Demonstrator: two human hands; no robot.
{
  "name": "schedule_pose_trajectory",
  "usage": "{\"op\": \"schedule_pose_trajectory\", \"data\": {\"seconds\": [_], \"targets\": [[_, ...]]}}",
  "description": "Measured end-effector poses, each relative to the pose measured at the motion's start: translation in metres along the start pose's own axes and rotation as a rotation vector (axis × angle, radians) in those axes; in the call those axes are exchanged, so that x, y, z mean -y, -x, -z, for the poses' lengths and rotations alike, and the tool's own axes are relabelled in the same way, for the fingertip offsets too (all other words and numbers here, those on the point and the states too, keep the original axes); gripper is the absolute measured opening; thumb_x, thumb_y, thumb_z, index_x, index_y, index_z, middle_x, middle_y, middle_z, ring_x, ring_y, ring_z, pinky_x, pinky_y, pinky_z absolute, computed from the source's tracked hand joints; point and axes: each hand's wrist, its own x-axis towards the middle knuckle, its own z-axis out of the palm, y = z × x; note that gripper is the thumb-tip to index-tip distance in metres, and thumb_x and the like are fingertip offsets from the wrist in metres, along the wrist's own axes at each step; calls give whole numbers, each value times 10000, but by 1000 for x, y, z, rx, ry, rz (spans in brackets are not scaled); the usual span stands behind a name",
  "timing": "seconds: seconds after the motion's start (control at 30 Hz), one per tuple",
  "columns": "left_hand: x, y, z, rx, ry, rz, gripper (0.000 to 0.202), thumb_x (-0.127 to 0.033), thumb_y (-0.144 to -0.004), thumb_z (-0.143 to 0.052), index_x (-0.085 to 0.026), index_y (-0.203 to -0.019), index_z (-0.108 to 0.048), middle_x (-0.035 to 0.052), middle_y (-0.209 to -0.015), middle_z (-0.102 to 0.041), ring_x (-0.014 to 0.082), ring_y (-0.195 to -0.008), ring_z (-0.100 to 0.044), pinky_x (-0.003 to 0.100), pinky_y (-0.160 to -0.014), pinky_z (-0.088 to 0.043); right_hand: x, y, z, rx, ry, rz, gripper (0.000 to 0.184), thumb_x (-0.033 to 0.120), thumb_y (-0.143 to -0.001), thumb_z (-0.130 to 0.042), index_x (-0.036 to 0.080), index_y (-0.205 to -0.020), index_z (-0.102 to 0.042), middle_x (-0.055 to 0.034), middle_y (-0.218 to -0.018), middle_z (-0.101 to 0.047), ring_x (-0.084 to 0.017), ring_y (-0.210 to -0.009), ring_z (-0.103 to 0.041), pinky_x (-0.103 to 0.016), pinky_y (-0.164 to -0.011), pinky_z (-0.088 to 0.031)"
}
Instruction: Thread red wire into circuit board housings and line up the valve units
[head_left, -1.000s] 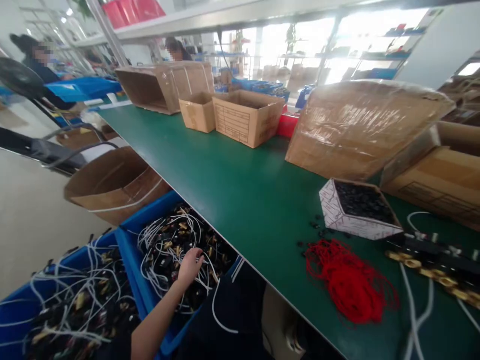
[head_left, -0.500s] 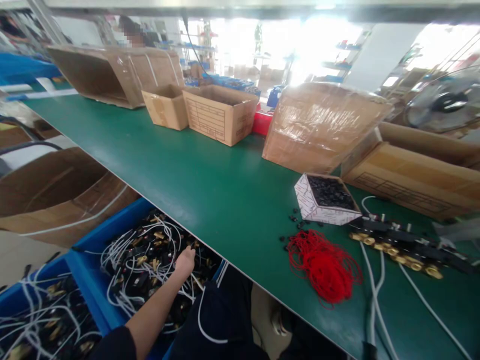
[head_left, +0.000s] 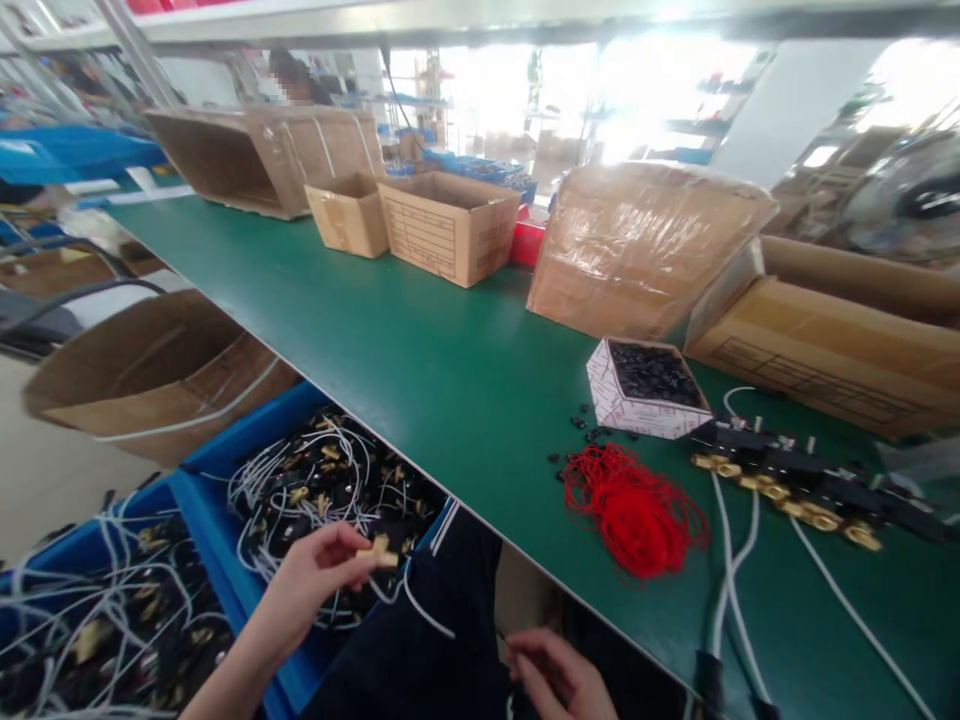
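My left hand point(head_left: 319, 570) pinches a brass-and-black valve point(head_left: 381, 552) by its brass part, above the blue bin's near edge. A white cable point(head_left: 427, 610) trails over my dark-clothed lap close to this valve. Below and behind it, the blue bin point(head_left: 289, 420) is full of similar brass-and-black parts with tangled white cables. My right hand point(head_left: 559, 675) is low in front of the table edge, its fingers curled with the tips close together. Whatever those fingertips hold, if anything, is too small to tell.
On the green table point(head_left: 450, 350) are a red string bundle point(head_left: 637, 515), a small box of black pieces point(head_left: 649, 415), a row of valves point(head_left: 795, 485) and several cardboard boxes point(head_left: 450, 230). Another blue bin point(head_left: 176, 490) and an open carton point(head_left: 157, 385) stand at left.
My left hand has lifted out of the bin with a valve and come nearer to me. My right hand has come into view at the bottom. The camera view has shifted slightly.
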Motion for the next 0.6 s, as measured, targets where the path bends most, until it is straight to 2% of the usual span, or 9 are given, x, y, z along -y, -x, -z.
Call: {"op": "schedule_pose_trajectory", "data": {"seconds": [0.1, 0.2, 0.3, 0.37, 0.47, 0.53, 0.6], "targets": [[-39, 39, -33, 211, 258, -141, 282, -388, -708, -838, -180, -716, -647, -5, -741, -614, 131, -591, -600, 236, -522, -516, 36, 0, 3, 59, -61, 80, 526, 656, -942, -565, 181, -1088, -737, -127, -1013, -725, -230, -925, -702, -313, -878, -572], [-70, 57, -66, 243, 268, -400, 164, -254, -750, -798, -192, -662, -674, 4, -727, -592, 123, -578, -590, 203, -473, -510, 74, 4, 8, -39, -176, 95, 519, 643, -913, -628, 192, -1155, -714, -130, -1098, -714, -240, -990, -697, -333, -928, -569], [-93, 66, -87, 269, 171, -662, 130, -166, -788, -773, -231, -707, -694, 11, -704, -642, 144, -626, -625, 209, -525, -547, 95, 8, 15, -137, -295, 86, 644, 718, -843, -663, 207, -1235, -690, -121, -1104, -719, -253, -983, -702, -359, -892, -594], [-105, 69, -95, 340, 93, -840, 156, -123, -804, -769, -261, -790, -698, 3, -734, -683, 148, -664, -657, 219, -585, -578, 98, 10, 17, -134, -368, 89, 684, 758, -821, -649, 222, -1244, -692, -106, -1082, -727, -259, -969, -704, -384, -890, -598], [-116, 69, -104, 494, -60, -1055, 249, -46, -836, -703, -281, -918, -688, 5, -816, -721, 141, -716, -691, 209, -650, -595, 92, 11, 13, -179, -524, 103, 690, 760, -762, -708, 210, -1178, -710, -106, -1151, -716, -294, -1098, -674, -427, -1008, -544], [-117, 67, -108, 592, -145, -1137, 292, -13, -858, -630, -280, -964, -683, 13, -842, -729, 138, -731, -697, 196, -658, -591, 85, 11, 12, -244, -638, 121, 736, 713, -684, -805, 201, -1197, -680, -111, -1218, -691, -307, -1163, -646, -422, -1042, -521], [-114, 62, -113, 594, -157, -1130, 248, -54, -874, -630, -278, -962, -686, 20, -857, -722, 150, -753, -697, 207, -674, -595, 82, 11, 13, -308, -695, 177, 770, 640, -631, -873, 204, -1224, -644, -108, -1236, -675, -296, -1124, -659, -388, -995, -549]]}}
